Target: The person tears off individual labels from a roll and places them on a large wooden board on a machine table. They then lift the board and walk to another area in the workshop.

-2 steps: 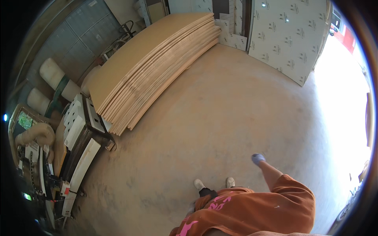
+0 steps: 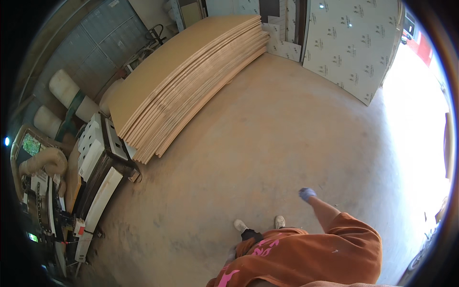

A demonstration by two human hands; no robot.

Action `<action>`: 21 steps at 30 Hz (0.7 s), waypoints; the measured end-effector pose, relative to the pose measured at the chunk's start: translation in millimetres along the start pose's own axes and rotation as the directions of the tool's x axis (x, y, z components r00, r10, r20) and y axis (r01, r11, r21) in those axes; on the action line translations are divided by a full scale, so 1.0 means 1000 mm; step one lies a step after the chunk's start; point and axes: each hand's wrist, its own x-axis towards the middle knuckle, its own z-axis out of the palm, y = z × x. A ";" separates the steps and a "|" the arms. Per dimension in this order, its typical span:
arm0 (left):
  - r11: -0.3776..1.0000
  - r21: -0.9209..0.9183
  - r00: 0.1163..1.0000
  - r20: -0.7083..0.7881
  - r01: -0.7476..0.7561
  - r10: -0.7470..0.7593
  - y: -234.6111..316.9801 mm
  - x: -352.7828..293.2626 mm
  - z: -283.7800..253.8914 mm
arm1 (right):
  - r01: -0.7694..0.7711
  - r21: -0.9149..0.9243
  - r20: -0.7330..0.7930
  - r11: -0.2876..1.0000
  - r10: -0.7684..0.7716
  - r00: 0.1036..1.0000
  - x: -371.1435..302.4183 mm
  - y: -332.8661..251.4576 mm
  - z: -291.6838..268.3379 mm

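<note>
My right hand (image 2: 307, 193), in a grey-blue glove, hangs out in front of my body over the concrete floor (image 2: 229, 158). It is small and slightly smeared, so its fingers do not show clearly, and no object stands out in it. The bare forearm runs back to the sleeve of my orange-brown top (image 2: 306, 253), which has pink print. My left hand cannot be made out beside the top. Below the front of the top, my two pale shoes (image 2: 279, 221) stand on the floor.
A tall stack of wood boards (image 2: 191, 81) lies at the far left. Nearer on the left stands a white and black machine (image 2: 98, 162), with a ribbed hose (image 2: 48, 160) next to it. Patterned sheet panels (image 2: 351, 48) lean at the far right, beside a bright opening (image 2: 413, 143).
My right hand has swung a little to the left. The shoes and surroundings look nearly the same.
</note>
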 end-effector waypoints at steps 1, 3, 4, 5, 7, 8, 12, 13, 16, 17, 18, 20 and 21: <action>1.000 -0.026 0.999 -0.038 0.000 -0.001 0.000 -0.003 0.005 | -0.009 0.099 0.068 0.995 0.003 0.998 -0.002 -0.022 0.016; 0.998 -0.058 0.996 -0.084 0.005 -0.010 -0.002 -0.010 0.010 | 0.154 0.017 0.158 0.988 -0.155 0.975 -0.011 -0.071 0.049; 0.997 -0.075 0.994 -0.104 0.009 -0.017 -0.004 -0.014 0.010 | 0.194 0.045 0.197 0.980 -0.199 0.960 -0.024 -0.090 0.066; 0.997 -0.081 0.993 -0.119 0.012 -0.021 -0.007 -0.016 0.008 | 0.279 0.046 0.246 0.959 -0.282 0.928 -0.036 -0.109 0.083; 0.995 -0.094 0.989 -0.142 0.015 -0.029 -0.016 -0.022 0.002 | 0.423 -0.004 0.374 0.906 -0.391 0.841 -0.062 -0.143 0.114; 0.994 -0.106 0.987 -0.155 0.017 -0.034 -0.022 -0.024 -0.002 | 0.483 -0.044 0.455 0.875 -0.413 0.789 -0.074 -0.154 0.128; 0.990 -0.142 0.976 -0.214 0.014 -0.044 -0.051 -0.039 -0.040 | 0.688 -0.167 0.687 0.706 -0.417 0.594 -0.105 -0.183 0.170; 0.988 -0.151 0.973 -0.227 0.012 -0.046 -0.061 -0.044 -0.050 | 0.705 -0.224 0.713 0.673 -0.380 0.589 -0.104 -0.187 0.176; 0.982 -0.186 0.963 -0.267 -0.013 -0.038 -0.088 -0.062 -0.080 | 0.638 -0.338 0.664 0.692 -0.305 0.682 -0.094 -0.196 0.189; 0.978 -0.209 0.957 -0.287 -0.024 -0.038 -0.099 -0.070 -0.088 | 0.635 -0.333 0.655 0.698 -0.314 0.688 -0.089 -0.199 0.193; 0.972 -0.234 0.948 -0.315 -0.037 -0.039 -0.110 -0.081 -0.094 | 0.617 -0.372 0.647 0.693 -0.283 0.708 -0.083 -0.202 0.197; 0.954 -0.293 0.925 -0.377 -0.065 -0.053 -0.138 -0.108 -0.099 | 0.543 -0.401 0.599 0.738 -0.238 0.765 -0.077 -0.206 0.206; 0.940 -0.332 0.906 -0.415 -0.074 -0.075 -0.152 -0.122 -0.097 | 0.458 -0.408 0.567 0.790 -0.174 0.805 -0.076 -0.209 0.212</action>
